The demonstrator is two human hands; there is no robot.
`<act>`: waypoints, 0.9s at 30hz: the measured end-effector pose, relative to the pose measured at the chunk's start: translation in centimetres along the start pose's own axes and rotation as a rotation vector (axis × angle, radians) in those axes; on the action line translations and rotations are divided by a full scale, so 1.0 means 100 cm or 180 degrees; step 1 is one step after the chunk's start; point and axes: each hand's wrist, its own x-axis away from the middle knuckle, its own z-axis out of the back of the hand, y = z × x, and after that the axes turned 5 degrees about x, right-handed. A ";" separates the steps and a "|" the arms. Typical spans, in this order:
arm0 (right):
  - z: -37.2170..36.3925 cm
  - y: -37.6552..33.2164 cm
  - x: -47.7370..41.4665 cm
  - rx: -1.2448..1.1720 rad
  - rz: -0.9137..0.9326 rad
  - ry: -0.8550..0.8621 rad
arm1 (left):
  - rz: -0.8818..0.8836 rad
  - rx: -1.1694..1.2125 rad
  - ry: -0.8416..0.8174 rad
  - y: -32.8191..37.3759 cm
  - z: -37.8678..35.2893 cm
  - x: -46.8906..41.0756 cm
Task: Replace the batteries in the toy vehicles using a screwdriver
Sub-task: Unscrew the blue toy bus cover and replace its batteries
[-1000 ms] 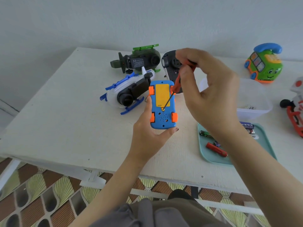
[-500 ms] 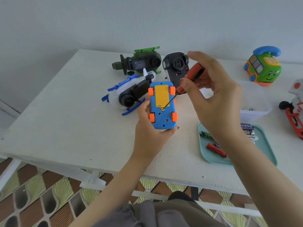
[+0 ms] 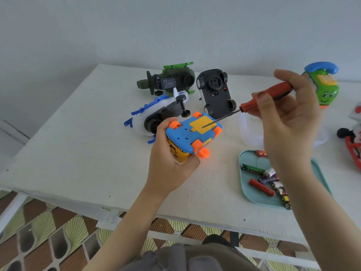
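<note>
My left hand (image 3: pixel 168 169) grips the blue toy car (image 3: pixel 193 133), belly up, over the middle of the surface (image 3: pixel 78 143). My right hand (image 3: pixel 289 118) pinches the red screwdriver (image 3: pixel 267 96), its tip on the yellow battery cover (image 3: pixel 202 124). At 12 o'clock lies an upturned black car (image 3: pixel 214 92), and at 10 o'clock a white helicopter (image 3: pixel 156 112) just beside a green one (image 3: pixel 172 79). At 4 o'clock is a teal tray (image 3: pixel 249 159) of batteries (image 3: pixel 254 169), partly hidden by my right forearm.

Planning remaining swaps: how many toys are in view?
6: blue car in the left hand; green helicopter, white helicopter and black car behind it; green phone car far right; red-white toy cut off at right edge. Others may be hidden.
</note>
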 end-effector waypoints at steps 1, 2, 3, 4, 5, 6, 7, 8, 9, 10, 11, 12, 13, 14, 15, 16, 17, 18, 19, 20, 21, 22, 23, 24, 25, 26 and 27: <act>0.000 0.001 0.000 -0.0014 -0.0031 -0.0003 | 0.0037 -0.0017 -0.0014 0.000 0.000 -0.002; -0.001 0.001 0.000 -0.0013 -0.0051 -0.0005 | 0.0068 -0.0061 -0.0006 0.000 0.000 -0.003; -0.002 0.001 0.000 -0.0012 -0.0063 -0.0005 | 0.0094 -0.0119 0.0027 0.000 0.000 -0.005; -0.002 0.001 0.000 -0.0011 -0.0069 -0.0008 | 0.0119 -0.0164 0.0070 0.001 -0.001 -0.006; -0.003 0.000 0.000 -0.0005 -0.0067 -0.0011 | 0.0136 -0.0187 0.0098 0.002 -0.002 -0.007; -0.004 0.000 0.000 0.0009 -0.0056 -0.0014 | 0.0142 -0.0197 0.0102 0.002 -0.002 -0.008; -0.005 0.000 0.000 0.0022 -0.0043 -0.0019 | 0.0144 -0.0207 0.0096 0.001 -0.003 -0.009; -0.005 0.000 0.000 0.0027 -0.0032 -0.0027 | 0.0151 -0.0220 0.0091 0.001 -0.003 -0.009; -0.005 0.000 0.000 0.0028 -0.0023 -0.0040 | 0.0158 -0.0224 0.0086 0.001 -0.003 -0.010; -0.005 0.000 -0.001 0.0029 -0.0016 -0.0056 | 0.0161 -0.0218 0.0082 0.001 -0.002 -0.010; -0.004 0.000 -0.001 0.0031 -0.0011 -0.0074 | 0.0164 -0.0210 0.0077 0.001 -0.003 -0.010; -0.004 0.000 -0.001 0.0032 -0.0006 -0.0090 | 0.0169 -0.0200 0.0064 0.001 -0.002 -0.010; -0.004 0.000 -0.001 0.0030 -0.0003 -0.0103 | 0.0174 -0.0194 0.0045 0.001 -0.002 -0.011; -0.005 -0.001 -0.001 0.0026 -0.0001 -0.0112 | 0.0174 -0.0188 0.0021 0.001 -0.002 -0.011; -0.005 -0.001 -0.002 0.0021 -0.0003 -0.0121 | 0.0171 -0.0184 0.0005 0.000 -0.002 -0.011; -0.005 0.000 -0.002 0.0017 -0.0006 -0.0136 | 0.0169 -0.0176 -0.0004 0.000 -0.002 -0.011; -0.005 0.000 -0.002 0.0020 -0.0008 -0.0148 | 0.0164 -0.0164 -0.0006 0.000 -0.002 -0.011; -0.005 0.000 -0.003 0.0027 -0.0007 -0.0158 | 0.0154 -0.0152 -0.0007 -0.001 -0.002 -0.011; -0.005 0.000 -0.003 0.0031 -0.0005 -0.0165 | 0.0138 -0.0143 -0.0016 -0.001 -0.001 -0.011; -0.005 0.001 -0.003 0.0035 -0.0003 -0.0174 | 0.0119 -0.0139 -0.0032 -0.001 -0.001 -0.012; -0.005 0.001 -0.003 0.0043 0.0002 -0.0187 | 0.0102 -0.0133 -0.0050 -0.001 -0.001 -0.011; -0.005 0.001 -0.003 0.0054 0.0011 -0.0205 | 0.0091 -0.0129 -0.0068 -0.001 -0.001 -0.011; -0.005 0.001 -0.004 0.0069 0.0022 -0.0224 | 0.0087 -0.0128 -0.0078 -0.002 -0.001 -0.011; -0.004 0.000 -0.004 0.0088 0.0043 -0.0243 | 0.0084 -0.0133 -0.0084 -0.002 -0.001 -0.011; -0.004 -0.001 -0.004 0.0120 0.0078 -0.0274 | 0.0074 -0.0141 -0.0088 -0.002 -0.001 -0.011; -0.004 -0.002 -0.005 0.0171 0.0137 -0.0318 | 0.0059 -0.0154 -0.0089 -0.003 -0.001 -0.011; -0.005 -0.004 -0.005 0.0236 0.0210 -0.0376 | 0.0047 -0.0171 -0.0083 -0.004 -0.001 -0.011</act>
